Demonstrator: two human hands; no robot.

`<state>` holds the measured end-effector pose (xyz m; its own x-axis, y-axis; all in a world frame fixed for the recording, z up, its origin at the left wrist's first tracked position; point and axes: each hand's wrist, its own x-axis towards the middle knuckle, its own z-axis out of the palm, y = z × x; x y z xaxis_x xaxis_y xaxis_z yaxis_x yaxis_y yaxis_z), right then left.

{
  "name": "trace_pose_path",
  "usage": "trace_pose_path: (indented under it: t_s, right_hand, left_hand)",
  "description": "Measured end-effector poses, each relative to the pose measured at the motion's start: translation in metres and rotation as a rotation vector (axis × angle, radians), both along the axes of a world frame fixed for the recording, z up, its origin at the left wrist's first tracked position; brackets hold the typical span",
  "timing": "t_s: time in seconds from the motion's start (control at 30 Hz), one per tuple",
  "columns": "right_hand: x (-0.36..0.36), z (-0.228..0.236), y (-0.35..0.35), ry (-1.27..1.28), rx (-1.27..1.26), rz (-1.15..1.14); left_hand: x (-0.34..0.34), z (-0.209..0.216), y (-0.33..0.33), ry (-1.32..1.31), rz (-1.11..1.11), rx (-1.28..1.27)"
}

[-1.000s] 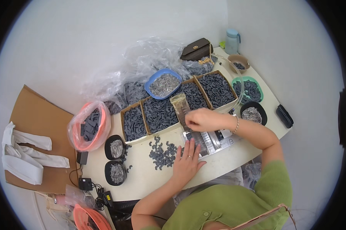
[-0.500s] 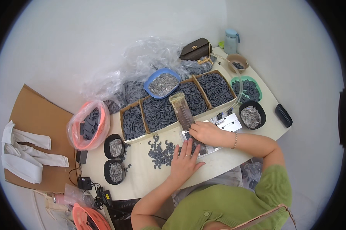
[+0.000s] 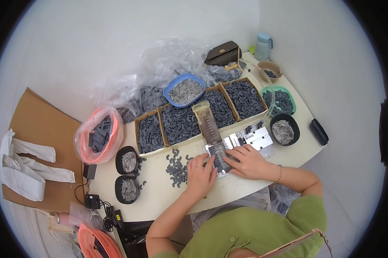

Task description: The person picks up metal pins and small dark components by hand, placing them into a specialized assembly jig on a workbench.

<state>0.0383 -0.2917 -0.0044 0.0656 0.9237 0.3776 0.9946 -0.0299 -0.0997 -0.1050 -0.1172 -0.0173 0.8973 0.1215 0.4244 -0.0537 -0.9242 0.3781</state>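
Observation:
My left hand (image 3: 201,175) rests at the left edge of a metal fixture (image 3: 224,173), its thumb and fingers apart. On the other side, my right hand (image 3: 249,162) lies with spread fingers, their tips touching the dark parts. Between the hands sits a block of small dark grey parts (image 3: 219,158) in the fixture. A clear, ribbed plastic strip (image 3: 207,125) leads from the fixture up over the long cardboard box. Beside my left hand, loose dark grey curved pieces (image 3: 176,170) are scattered on the table. What lies directly under my fingertips is hidden.
A divided cardboard box (image 3: 189,138) full of dark parts spans the table. A blue tray (image 3: 167,95) of metal pins stands on it. Black bowls (image 3: 119,163) with pins flank the work area. A silver block (image 3: 259,138) adjoins the fixture; a pink basket (image 3: 116,136) stands left.
My right hand has moved right and down from the end of the strip. My left hand has drawn back a little and its fingers have bent. More of the dark parts now shows.

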Motion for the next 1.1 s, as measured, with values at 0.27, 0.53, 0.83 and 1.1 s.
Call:
trace_pose_path:
  t_s: [0.27, 0.53, 0.83, 1.1]
  right_hand:
    - [0.008, 0.011, -0.006, -0.127, -0.066, 0.046]
    - [0.016, -0.001, 0.0, -0.168, -0.057, 0.142]
    - [0.023, -0.002, 0.02, 0.012, 0.013, -0.019]
    - [0.024, -0.003, 0.025, 0.033, -0.016, -0.019]
  left_hand:
    - [-0.001, 0.0, 0.002, 0.021, 0.007, 0.004]
    - [0.01, -0.001, 0.002, 0.083, -0.034, 0.053]
    - [0.017, -0.012, -0.002, 0.145, -0.02, 0.155]
    - [0.013, -0.013, -0.007, 0.182, -0.056, 0.26]
